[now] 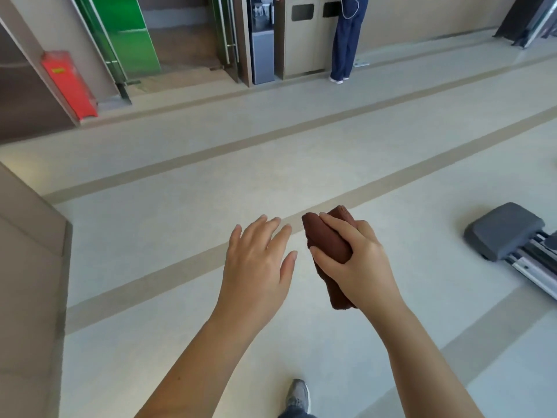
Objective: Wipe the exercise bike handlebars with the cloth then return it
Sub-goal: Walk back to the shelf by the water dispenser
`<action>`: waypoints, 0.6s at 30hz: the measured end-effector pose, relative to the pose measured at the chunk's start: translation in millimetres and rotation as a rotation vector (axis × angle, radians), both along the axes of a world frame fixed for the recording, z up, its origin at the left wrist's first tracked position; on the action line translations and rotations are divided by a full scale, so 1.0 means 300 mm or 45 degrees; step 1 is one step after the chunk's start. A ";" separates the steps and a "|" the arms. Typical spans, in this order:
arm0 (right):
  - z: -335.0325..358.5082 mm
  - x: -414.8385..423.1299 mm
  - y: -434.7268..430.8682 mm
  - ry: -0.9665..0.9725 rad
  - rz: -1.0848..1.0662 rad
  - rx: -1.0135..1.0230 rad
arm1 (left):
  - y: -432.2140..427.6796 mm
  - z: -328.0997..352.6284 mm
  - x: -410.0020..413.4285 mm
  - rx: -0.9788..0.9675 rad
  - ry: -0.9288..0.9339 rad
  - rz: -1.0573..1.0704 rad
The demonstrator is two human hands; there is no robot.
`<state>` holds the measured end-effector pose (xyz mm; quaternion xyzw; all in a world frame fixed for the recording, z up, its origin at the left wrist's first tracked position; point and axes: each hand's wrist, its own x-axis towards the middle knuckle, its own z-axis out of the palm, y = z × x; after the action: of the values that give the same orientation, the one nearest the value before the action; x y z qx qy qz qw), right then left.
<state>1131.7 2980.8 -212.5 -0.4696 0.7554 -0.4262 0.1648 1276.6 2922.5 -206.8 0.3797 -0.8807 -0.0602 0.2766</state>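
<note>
A folded dark brown cloth (327, 239) is gripped in my right hand (355, 263), held in the air above the floor at the middle of the view. My left hand (259, 257) hovers just to the left of it, palm down, fingers spread and holding nothing. The two hands are a short gap apart. No exercise bike handlebars are in view.
A grey padded end of a gym machine on metal rails (506, 230) lies low at the right. A person in blue trousers (346, 40) stands at beige bins at the back. A red box (69, 82), green panel (132, 34) and wall corner (33, 267) are at the left. My shoe (298, 396) shows below.
</note>
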 end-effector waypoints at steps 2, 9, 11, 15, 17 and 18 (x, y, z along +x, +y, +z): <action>0.016 -0.100 -0.131 0.014 -0.008 -0.001 | -0.126 0.005 -0.091 0.003 0.006 0.006; -0.010 -0.304 -0.600 0.024 0.046 0.050 | -0.574 -0.044 -0.274 0.155 -0.048 0.098; -0.034 -0.344 -0.771 0.026 0.071 0.057 | -0.732 -0.069 -0.314 0.171 -0.049 0.122; -0.063 -0.399 -1.159 0.063 0.120 0.043 | -1.101 -0.108 -0.374 0.194 -0.078 0.176; -0.054 -0.424 -1.363 0.090 0.150 0.063 | -1.298 -0.110 -0.404 0.241 -0.086 0.203; -0.043 -0.439 -1.465 0.105 0.164 0.081 | -1.396 -0.107 -0.421 0.248 -0.075 0.200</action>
<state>1000.1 2541.2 -225.5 -0.5288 0.7430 -0.3710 0.1755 1150.2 2503.6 -238.9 0.4743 -0.8460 -0.1123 0.2163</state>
